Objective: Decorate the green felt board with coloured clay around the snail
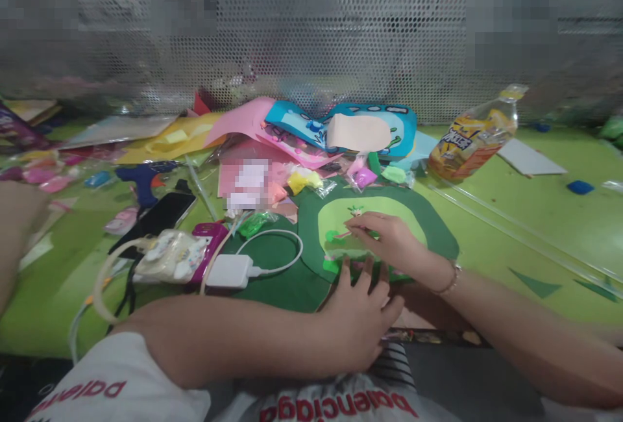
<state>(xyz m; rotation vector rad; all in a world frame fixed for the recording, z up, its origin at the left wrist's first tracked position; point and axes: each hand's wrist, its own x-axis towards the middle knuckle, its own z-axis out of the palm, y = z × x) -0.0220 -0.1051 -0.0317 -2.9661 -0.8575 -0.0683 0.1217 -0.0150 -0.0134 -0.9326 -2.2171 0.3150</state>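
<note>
A green craft picture (442, 240) lies at the table's near edge, with a dark green border around a light green middle. Small coloured clay shapes (333, 235) decorate it, including a little figure with a green top (357, 211). My left hand (363, 305) rests with fingers spread on the picture's lower edge. Over the middle of the picture, my right hand (384, 234) has thumb and forefinger pinched together beside a thin pinkish strip. Whatever is between those fingertips is too small to make out.
Left of the picture are a white charger (228, 271) with its cable, a phone (168, 217) and a blue glue gun (143, 182). Bagged clay (304, 180) and coloured sheets (238, 124) lie behind. A drink bottle (474, 136) stands tilted at right. Another person's arm (19, 234) shows at left.
</note>
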